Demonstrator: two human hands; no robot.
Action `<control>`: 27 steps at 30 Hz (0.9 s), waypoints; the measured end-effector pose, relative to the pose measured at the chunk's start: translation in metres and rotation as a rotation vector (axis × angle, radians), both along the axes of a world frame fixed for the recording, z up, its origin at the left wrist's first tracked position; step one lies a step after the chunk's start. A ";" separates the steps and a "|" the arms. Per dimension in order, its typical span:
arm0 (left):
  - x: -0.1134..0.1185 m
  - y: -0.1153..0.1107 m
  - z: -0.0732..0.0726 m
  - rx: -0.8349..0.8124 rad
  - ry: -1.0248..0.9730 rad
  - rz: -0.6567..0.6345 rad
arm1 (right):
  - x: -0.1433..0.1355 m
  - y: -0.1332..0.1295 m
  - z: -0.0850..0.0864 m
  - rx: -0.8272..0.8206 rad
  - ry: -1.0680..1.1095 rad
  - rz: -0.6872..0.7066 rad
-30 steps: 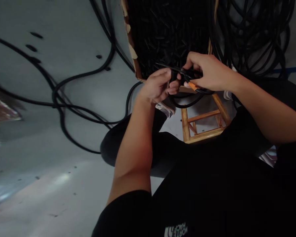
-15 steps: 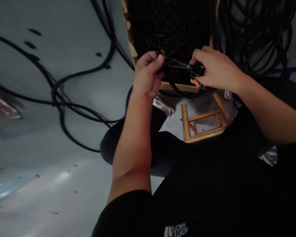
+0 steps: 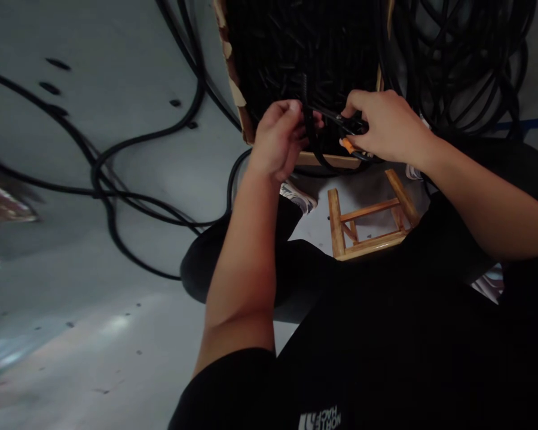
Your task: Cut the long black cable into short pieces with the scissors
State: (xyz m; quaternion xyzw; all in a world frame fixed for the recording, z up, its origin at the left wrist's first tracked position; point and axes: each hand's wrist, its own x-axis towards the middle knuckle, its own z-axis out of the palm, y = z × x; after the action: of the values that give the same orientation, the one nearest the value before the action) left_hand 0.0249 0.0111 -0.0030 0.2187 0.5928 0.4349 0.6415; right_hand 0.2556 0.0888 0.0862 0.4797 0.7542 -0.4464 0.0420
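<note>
My left hand (image 3: 280, 134) is closed, its fingers around a thin black rubber hose (image 3: 312, 134) whose ribbed end points up over the box. From there the hose curves down in front of the box's near edge. My right hand (image 3: 385, 125) holds a pair of scissors (image 3: 334, 116) with black and orange handles. The blades point left and reach the hose beside my left fingers; whether they touch it is too dark to tell. Below both hands stands a cardboard box (image 3: 234, 71) full of short black pieces.
Long black hoses (image 3: 147, 132) loop across the grey floor on the left, with a few black scraps (image 3: 50, 88) nearby. A large coil of black hose (image 3: 470, 71) lies right of the box. Between my legs is a small wooden stool (image 3: 336, 224).
My left hand has moved slightly right, closer to the scissors. The hose end now stands up above my fingers. The scissors have shifted slightly left, and their blades look more closed.
</note>
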 end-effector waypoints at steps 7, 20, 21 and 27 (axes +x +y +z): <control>0.011 0.000 0.013 -0.033 -0.147 0.112 | -0.003 -0.001 -0.011 -0.033 0.135 -0.094; 0.002 -0.001 0.030 -0.025 -0.288 0.082 | -0.008 -0.005 -0.002 -0.207 0.277 -0.118; 0.001 -0.001 0.032 -0.024 -0.298 0.075 | -0.007 -0.005 -0.003 -0.190 0.282 -0.111; -0.006 0.000 0.039 0.027 -0.273 -0.065 | -0.001 -0.003 -0.007 -0.106 0.363 -0.018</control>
State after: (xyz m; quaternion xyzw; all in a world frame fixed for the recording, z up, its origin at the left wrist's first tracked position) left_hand 0.0190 0.0112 0.0356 0.1852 0.4867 0.4475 0.7270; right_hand 0.2548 0.0857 0.0793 0.3953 0.7205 -0.5649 -0.0736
